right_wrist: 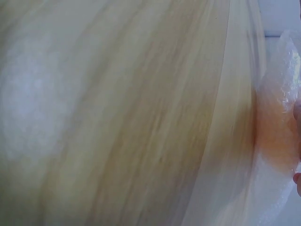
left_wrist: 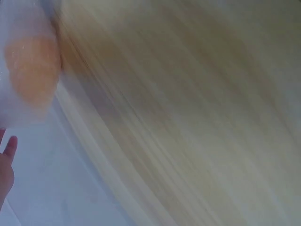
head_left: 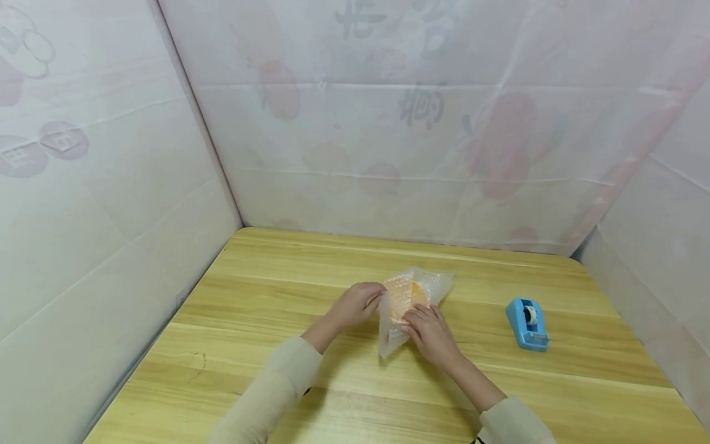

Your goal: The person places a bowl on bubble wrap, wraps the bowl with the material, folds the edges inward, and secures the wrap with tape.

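A flat, rounded orange object (head_left: 400, 296) lies inside clear bubble wrap (head_left: 440, 283), whose loose ends stick out at the back right and toward the front. At its left edge my left hand (head_left: 357, 302) pinches the wrap, fingers bent. My right hand (head_left: 431, 336) grips the front right side, with fingertips on top over the orange part. The left wrist view has the wrapped orange object (left_wrist: 33, 70) at its upper left. In the right wrist view, fingertips (right_wrist: 297, 178) touch the bubble wrap (right_wrist: 277, 197) at the right edge.
A blue tape dispenser (head_left: 527, 324) with a roll of tape stands on the wooden table (head_left: 249, 320), to the right of the hands. Pale printed cloth walls (head_left: 355, 135) rise behind the table and along both sides.
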Demonstrator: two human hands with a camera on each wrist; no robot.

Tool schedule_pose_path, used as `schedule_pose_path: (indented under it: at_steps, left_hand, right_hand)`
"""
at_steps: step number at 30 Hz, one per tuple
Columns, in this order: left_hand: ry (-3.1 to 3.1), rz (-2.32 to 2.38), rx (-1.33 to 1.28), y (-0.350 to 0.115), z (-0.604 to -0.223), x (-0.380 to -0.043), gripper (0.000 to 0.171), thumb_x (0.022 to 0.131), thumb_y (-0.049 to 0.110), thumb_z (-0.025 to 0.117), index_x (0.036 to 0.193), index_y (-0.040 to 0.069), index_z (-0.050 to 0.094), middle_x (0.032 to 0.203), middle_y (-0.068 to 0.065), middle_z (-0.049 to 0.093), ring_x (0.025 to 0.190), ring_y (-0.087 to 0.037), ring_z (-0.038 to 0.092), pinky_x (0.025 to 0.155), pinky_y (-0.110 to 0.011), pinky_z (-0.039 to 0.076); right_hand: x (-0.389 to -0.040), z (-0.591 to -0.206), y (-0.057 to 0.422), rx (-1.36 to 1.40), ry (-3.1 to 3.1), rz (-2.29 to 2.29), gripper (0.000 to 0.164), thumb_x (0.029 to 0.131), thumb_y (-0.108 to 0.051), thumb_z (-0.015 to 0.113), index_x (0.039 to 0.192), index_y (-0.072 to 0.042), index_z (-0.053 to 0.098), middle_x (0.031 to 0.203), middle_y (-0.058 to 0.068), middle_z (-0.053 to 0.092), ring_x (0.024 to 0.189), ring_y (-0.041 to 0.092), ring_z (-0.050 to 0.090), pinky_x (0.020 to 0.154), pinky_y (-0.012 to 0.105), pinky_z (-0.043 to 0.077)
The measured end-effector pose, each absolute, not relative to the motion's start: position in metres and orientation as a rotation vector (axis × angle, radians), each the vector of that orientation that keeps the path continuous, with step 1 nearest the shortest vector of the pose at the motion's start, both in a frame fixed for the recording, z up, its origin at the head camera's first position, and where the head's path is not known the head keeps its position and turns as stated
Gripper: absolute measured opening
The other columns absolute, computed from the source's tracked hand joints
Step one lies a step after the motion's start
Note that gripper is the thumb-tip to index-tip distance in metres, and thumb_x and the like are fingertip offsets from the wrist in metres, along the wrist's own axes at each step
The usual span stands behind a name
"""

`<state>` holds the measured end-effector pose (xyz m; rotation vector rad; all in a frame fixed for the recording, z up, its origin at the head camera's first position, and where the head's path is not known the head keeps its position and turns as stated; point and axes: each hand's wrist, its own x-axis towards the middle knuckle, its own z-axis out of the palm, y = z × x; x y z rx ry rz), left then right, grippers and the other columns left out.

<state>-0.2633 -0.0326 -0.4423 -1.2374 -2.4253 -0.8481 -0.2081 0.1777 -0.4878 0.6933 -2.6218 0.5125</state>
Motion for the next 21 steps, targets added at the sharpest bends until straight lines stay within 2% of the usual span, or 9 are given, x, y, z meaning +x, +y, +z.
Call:
schedule_pose_path:
  at_steps: [7, 15, 21]
  left_hand:
    - [-2.506, -0.851, -1.025, -0.016, -0.453, -0.268, 0.016, 0.092, 0.008, 0.050, 0.101, 0.004, 0.062, 0.091, -0.008, 0.071, 0.085, -0.020, 0.069, 0.098, -0.048, 0.045]
    - [-2.521, -0.769, -0.818, 0.002, -0.464, -0.272, 0.011, 0.091, 0.014, 0.056, 0.094, 0.008, 0.064, 0.084, -0.003, 0.072, 0.075, -0.014, 0.067, 0.086, -0.040, 0.050]
    - [-2.548, -0.831, -0.725, 0.010, -0.468, -0.271, 0.014, 0.092, 0.022, 0.057, 0.092, 0.012, 0.066, 0.083, 0.001, 0.071, 0.072, -0.014, 0.063, 0.081, -0.036, 0.049]
  right_hand:
    - [-0.208, -0.488, 0.179, 0.684, -2.652, 0.529, 0.017, 0.085, -0.019, 0.064, 0.098, -0.009, 0.067, 0.102, 0.006, 0.070, 0.114, 0.033, 0.056, 0.101, 0.061, 0.033]
    - [-0.208, -0.486, 0.177, 0.676, -2.644, 0.549, 0.014, 0.085, -0.020, 0.064, 0.096, -0.011, 0.067, 0.100, 0.005, 0.070, 0.111, 0.033, 0.057, 0.101, 0.061, 0.033]
    - [-0.207, -0.485, 0.173, 0.636, -2.631, 0.570, 0.023, 0.084, -0.018, 0.067, 0.103, -0.005, 0.063, 0.101, 0.008, 0.068, 0.111, 0.032, 0.056, 0.102, 0.060, 0.032]
